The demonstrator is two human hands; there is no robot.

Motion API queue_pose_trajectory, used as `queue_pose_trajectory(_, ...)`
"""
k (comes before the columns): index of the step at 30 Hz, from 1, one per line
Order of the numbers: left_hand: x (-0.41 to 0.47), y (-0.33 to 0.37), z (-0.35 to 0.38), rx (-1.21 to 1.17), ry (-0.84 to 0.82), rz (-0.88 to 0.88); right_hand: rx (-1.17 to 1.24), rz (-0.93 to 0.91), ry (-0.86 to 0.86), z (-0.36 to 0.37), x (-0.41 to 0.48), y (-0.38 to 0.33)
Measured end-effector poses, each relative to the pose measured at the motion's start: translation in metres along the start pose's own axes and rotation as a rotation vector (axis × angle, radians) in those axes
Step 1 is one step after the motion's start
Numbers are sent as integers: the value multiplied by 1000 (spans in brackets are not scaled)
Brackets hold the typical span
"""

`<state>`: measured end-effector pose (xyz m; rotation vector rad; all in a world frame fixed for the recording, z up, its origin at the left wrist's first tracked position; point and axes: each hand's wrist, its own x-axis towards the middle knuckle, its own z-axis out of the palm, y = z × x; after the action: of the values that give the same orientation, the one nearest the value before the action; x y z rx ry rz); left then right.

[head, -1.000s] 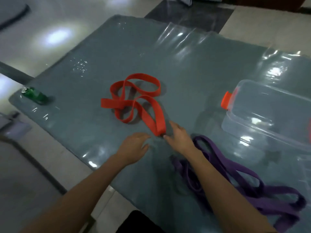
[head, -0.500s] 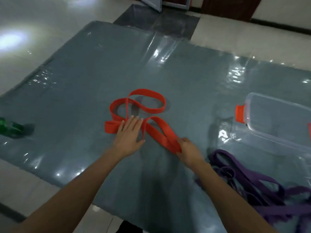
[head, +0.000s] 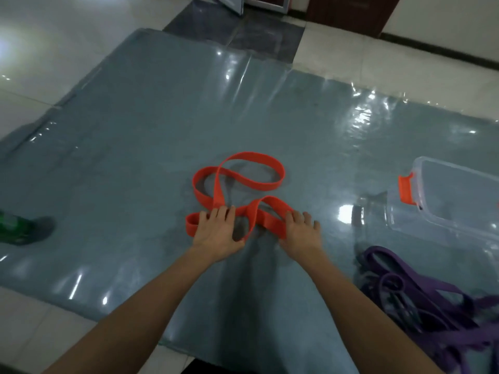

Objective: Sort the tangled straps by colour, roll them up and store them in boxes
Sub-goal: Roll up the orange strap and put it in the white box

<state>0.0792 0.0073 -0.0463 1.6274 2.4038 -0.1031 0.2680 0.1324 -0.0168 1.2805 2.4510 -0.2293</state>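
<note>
The red strap (head: 218, 190) lies mid-surface (head: 135, 171), its near loop drawn in closer than before; the left hand (head: 217, 234) has slid toward the left fold, fingers flat, pressing it; the right hand (head: 301, 236) has let go of the near end, fingers now spread flat on the right loop.

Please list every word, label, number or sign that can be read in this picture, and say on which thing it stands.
None can be read.
The green bottle at the left edge may carry a label, but it is too blurred to tell.
The red strap, the purple straps, the clear box and its orange latch show no print.
</note>
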Motion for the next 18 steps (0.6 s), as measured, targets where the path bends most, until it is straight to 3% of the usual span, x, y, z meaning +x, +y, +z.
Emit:
queue_pose_trajectory(6,2,-6,8,39,6,30,-11,-91,42,10,29,-27)
queue_pose_trajectory(11,17,-29,-3,-99,-49,44,9,-116,27,10,52,-29)
queue_pose_trajectory(15,22,-53,-20,-179,-29,98,-36,-216,140,0,65,-24)
queue_pose_trajectory(18,19,-73,-30,-237,33,97,59,-267,272,-18,73,-27)
